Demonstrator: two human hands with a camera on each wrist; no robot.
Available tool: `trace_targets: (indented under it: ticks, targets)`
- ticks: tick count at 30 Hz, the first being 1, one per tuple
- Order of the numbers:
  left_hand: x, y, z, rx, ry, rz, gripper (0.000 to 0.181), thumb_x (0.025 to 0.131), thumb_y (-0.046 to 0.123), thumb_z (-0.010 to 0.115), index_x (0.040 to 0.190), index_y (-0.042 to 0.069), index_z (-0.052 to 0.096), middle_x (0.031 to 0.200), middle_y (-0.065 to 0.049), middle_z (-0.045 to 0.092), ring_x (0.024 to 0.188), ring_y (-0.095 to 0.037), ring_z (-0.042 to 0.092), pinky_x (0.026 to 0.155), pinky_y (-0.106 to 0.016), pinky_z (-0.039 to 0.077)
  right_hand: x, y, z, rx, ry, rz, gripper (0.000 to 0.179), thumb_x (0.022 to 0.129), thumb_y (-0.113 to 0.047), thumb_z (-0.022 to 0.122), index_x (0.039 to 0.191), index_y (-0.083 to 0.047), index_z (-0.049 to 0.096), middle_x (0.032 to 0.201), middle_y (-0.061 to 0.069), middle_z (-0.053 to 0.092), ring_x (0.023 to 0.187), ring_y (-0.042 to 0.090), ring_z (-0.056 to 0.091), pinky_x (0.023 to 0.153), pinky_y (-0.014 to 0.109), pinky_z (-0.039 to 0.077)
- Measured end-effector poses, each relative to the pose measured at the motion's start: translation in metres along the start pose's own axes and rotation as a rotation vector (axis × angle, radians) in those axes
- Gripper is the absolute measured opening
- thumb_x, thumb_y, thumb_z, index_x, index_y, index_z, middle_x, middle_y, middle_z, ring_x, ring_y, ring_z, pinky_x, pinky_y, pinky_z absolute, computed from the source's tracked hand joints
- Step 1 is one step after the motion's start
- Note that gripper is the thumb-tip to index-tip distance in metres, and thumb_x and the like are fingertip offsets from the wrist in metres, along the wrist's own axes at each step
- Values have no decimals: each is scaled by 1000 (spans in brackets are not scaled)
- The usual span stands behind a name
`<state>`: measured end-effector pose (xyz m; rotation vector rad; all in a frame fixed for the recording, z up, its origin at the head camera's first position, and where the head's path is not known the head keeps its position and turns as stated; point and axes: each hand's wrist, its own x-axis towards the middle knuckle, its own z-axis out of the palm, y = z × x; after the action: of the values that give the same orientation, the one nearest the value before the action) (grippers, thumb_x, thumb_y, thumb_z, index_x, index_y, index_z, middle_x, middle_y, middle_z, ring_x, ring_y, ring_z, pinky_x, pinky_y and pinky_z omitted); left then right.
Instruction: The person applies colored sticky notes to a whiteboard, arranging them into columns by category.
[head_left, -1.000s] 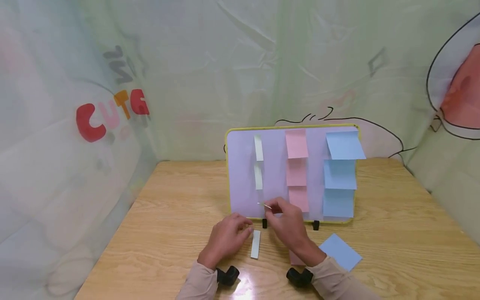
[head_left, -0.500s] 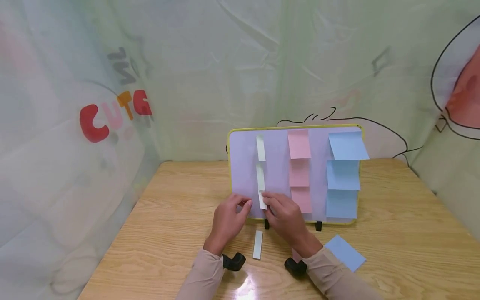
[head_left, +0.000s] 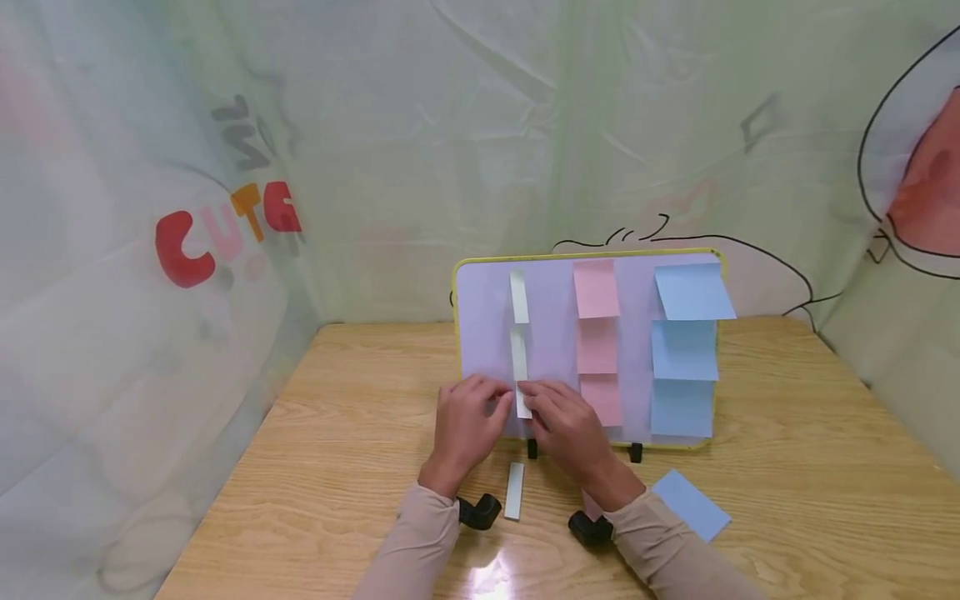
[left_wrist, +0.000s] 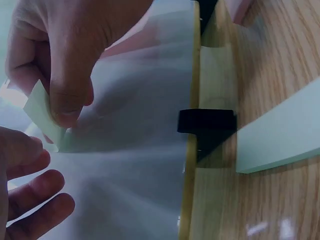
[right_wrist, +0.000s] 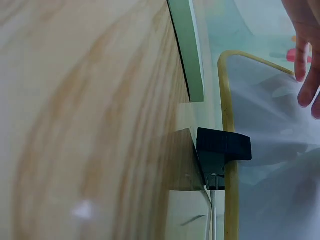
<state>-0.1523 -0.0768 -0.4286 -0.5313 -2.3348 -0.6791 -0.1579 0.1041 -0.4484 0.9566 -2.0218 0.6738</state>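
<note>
My right hand (head_left: 566,429) pinches a narrow pale green sticky note (head_left: 522,406) against the lower left of the whiteboard (head_left: 480,333). In the left wrist view its thumb lies on the sticky note (left_wrist: 37,107), which stands out from the board surface. My left hand (head_left: 467,425) is at the strip's left edge, fingers loosely bent, with nothing seen in its grip. Two more pale green strips (head_left: 519,297) hang above in the same column. Pink sticky notes (head_left: 596,289) form the middle column, and blue sticky notes (head_left: 692,292) the right one.
The yellow-edged board leans on black stand feet (head_left: 636,452). A narrow pale green pad (head_left: 514,492) lies on the wooden table (head_left: 337,417) between my forearms. A blue pad (head_left: 692,506) lies to the right; a pink pad (head_left: 592,507) is mostly hidden by my right wrist.
My right hand has brought the pale green strip up onto the board, below the other two. My left hand has risen from the table to beside that strip.
</note>
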Motion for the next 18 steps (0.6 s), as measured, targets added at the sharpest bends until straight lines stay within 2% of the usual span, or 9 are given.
trace_targets:
  ticks: [6, 10, 15, 18]
  targets:
    - [-2, 0, 5, 108, 37, 77, 6, 88, 23, 77, 87, 18, 77, 84, 4, 70, 83, -15, 68, 85, -45, 43, -1, 3, 1, -9, -33, -29, 21, 76, 5, 79, 94, 0, 70, 114, 13, 72, 105, 29, 67, 83, 41, 57]
    - [-3, -1, 11, 139, 71, 110, 4, 87, 22, 78, 86, 18, 77, 82, 4, 70, 79, -16, 67, 88, -49, 40, 0, 4, 1, -39, -48, -36, 20, 77, 1, 79, 96, 0, 71, 111, 13, 73, 102, 29, 67, 85, 41, 56]
    - [-5, -1, 17, 144, 79, 122, 4, 87, 21, 78, 87, 17, 77, 82, 4, 70, 77, -15, 66, 91, -54, 37, 0, 4, 0, -49, -63, -18, 18, 79, 1, 77, 96, -1, 71, 112, 11, 73, 99, 28, 66, 84, 40, 56]
    - [-5, 0, 17, 144, 81, 114, 4, 87, 21, 78, 87, 17, 77, 82, 4, 70, 77, -16, 66, 91, -55, 37, -1, 4, -1, -25, -79, -2, 23, 80, 1, 76, 102, -1, 72, 115, 11, 72, 101, 27, 65, 84, 40, 56]
